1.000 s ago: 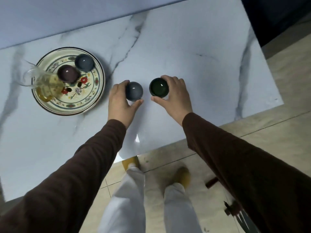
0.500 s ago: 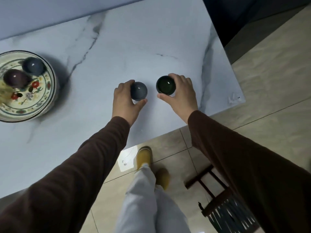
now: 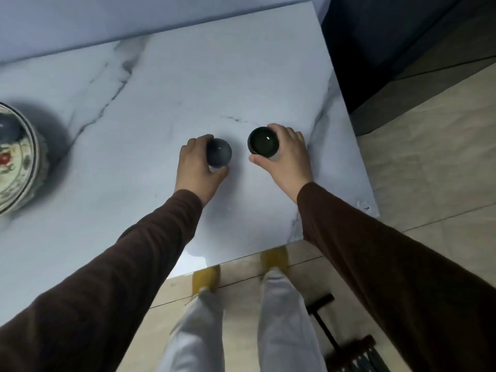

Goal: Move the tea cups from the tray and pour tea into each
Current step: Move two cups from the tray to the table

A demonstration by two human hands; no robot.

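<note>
Left hand (image 3: 197, 167) is gripping the grey cup (image 3: 219, 153), right hand (image 3: 288, 154) is gripping the dark cup (image 3: 263, 143). Both cups are sitting just apart on the marble table (image 3: 166, 84), near its right end. Tray (image 3: 32, 157) is lying far left, a blue cup (image 3: 9, 130) on it.

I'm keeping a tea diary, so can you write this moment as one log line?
left hand: grips grey cup | right hand: grips dark green cup | both on table | tray: far left
</note>
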